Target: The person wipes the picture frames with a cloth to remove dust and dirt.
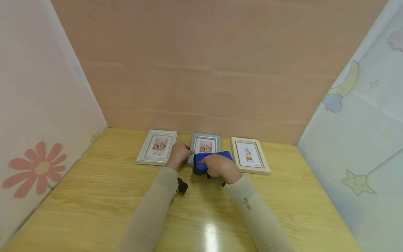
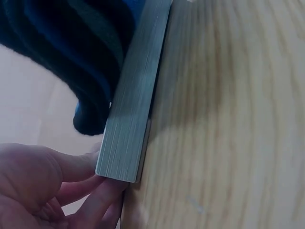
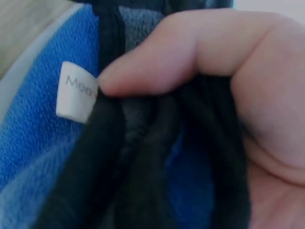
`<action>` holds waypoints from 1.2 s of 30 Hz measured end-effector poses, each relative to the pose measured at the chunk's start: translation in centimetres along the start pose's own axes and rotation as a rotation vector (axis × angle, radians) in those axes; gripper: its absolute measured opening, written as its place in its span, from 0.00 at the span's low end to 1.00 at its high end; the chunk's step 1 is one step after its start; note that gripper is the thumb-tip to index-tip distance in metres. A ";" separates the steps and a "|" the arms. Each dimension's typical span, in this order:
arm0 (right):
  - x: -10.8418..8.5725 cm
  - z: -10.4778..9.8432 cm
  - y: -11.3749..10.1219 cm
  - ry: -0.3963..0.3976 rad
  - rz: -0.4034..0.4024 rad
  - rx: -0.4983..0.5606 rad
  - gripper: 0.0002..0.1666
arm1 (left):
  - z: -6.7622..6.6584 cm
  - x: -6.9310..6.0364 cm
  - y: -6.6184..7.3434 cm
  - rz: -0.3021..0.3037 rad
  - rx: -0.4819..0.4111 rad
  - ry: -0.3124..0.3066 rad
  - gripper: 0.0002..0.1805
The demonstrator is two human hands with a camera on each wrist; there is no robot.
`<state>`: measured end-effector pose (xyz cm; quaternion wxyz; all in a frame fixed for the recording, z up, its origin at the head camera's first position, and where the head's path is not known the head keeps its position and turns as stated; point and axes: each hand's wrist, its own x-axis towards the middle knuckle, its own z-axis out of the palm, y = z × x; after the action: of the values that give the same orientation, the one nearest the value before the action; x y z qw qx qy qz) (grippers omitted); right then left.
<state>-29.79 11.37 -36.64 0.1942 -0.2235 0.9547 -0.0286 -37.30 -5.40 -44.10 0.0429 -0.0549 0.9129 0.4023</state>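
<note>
A grey-blue picture frame lies on the wooden table between two other frames. My left hand pinches its left side; in the left wrist view the thumb and fingers take a corner of the brushed grey frame edge. Over the frame's lower part, my right hand holds a folded blue cloth with black edging. In the right wrist view its thumb presses the folded layers, beside a small white label. The cloth hides the frame's lower right part.
A white picture frame lies to the left, close to my left hand. To the right is a cream frame. Behind them rises a brown backdrop, and patterned white panels stand along both sides of the table.
</note>
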 end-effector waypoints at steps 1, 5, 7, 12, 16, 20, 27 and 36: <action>0.0 0.1 -0.3 0.001 -0.012 -0.001 0.36 | -0.1 0.1 -0.1 -0.002 -0.002 -0.001 0.21; -0.1 0.0 -0.7 -0.007 -0.049 0.022 0.35 | -0.1 0.2 -0.3 -0.003 -0.002 -0.009 0.22; -0.3 -0.2 -0.4 -0.014 -0.020 0.033 0.34 | -0.1 0.2 -0.4 -0.005 -0.003 -0.013 0.23; -0.6 -0.5 0.4 -0.022 0.077 0.011 0.32 | -0.1 0.1 -0.4 -0.014 -0.023 -0.024 0.23; -0.3 -0.1 0.0 -0.017 0.042 0.006 0.33 | -0.2 0.1 -0.4 -0.023 -0.026 -0.027 0.23; 0.3 0.3 -0.9 -0.007 -0.024 0.013 0.34 | -0.2 0.2 -0.4 -0.012 -0.015 -0.029 0.23; 0.0 -0.2 0.1 -0.012 0.066 0.022 0.24 | -0.1 0.0 -0.4 0.002 -0.030 -0.018 0.22; 0.0 0.0 -0.8 -0.008 0.025 0.037 0.31 | -0.2 -0.3 -0.1 0.007 0.000 -0.001 0.20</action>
<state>-29.50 10.67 -36.56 0.2025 -0.2081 0.9559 -0.0429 -37.05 -5.57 -43.99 0.0419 -0.0516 0.9131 0.4023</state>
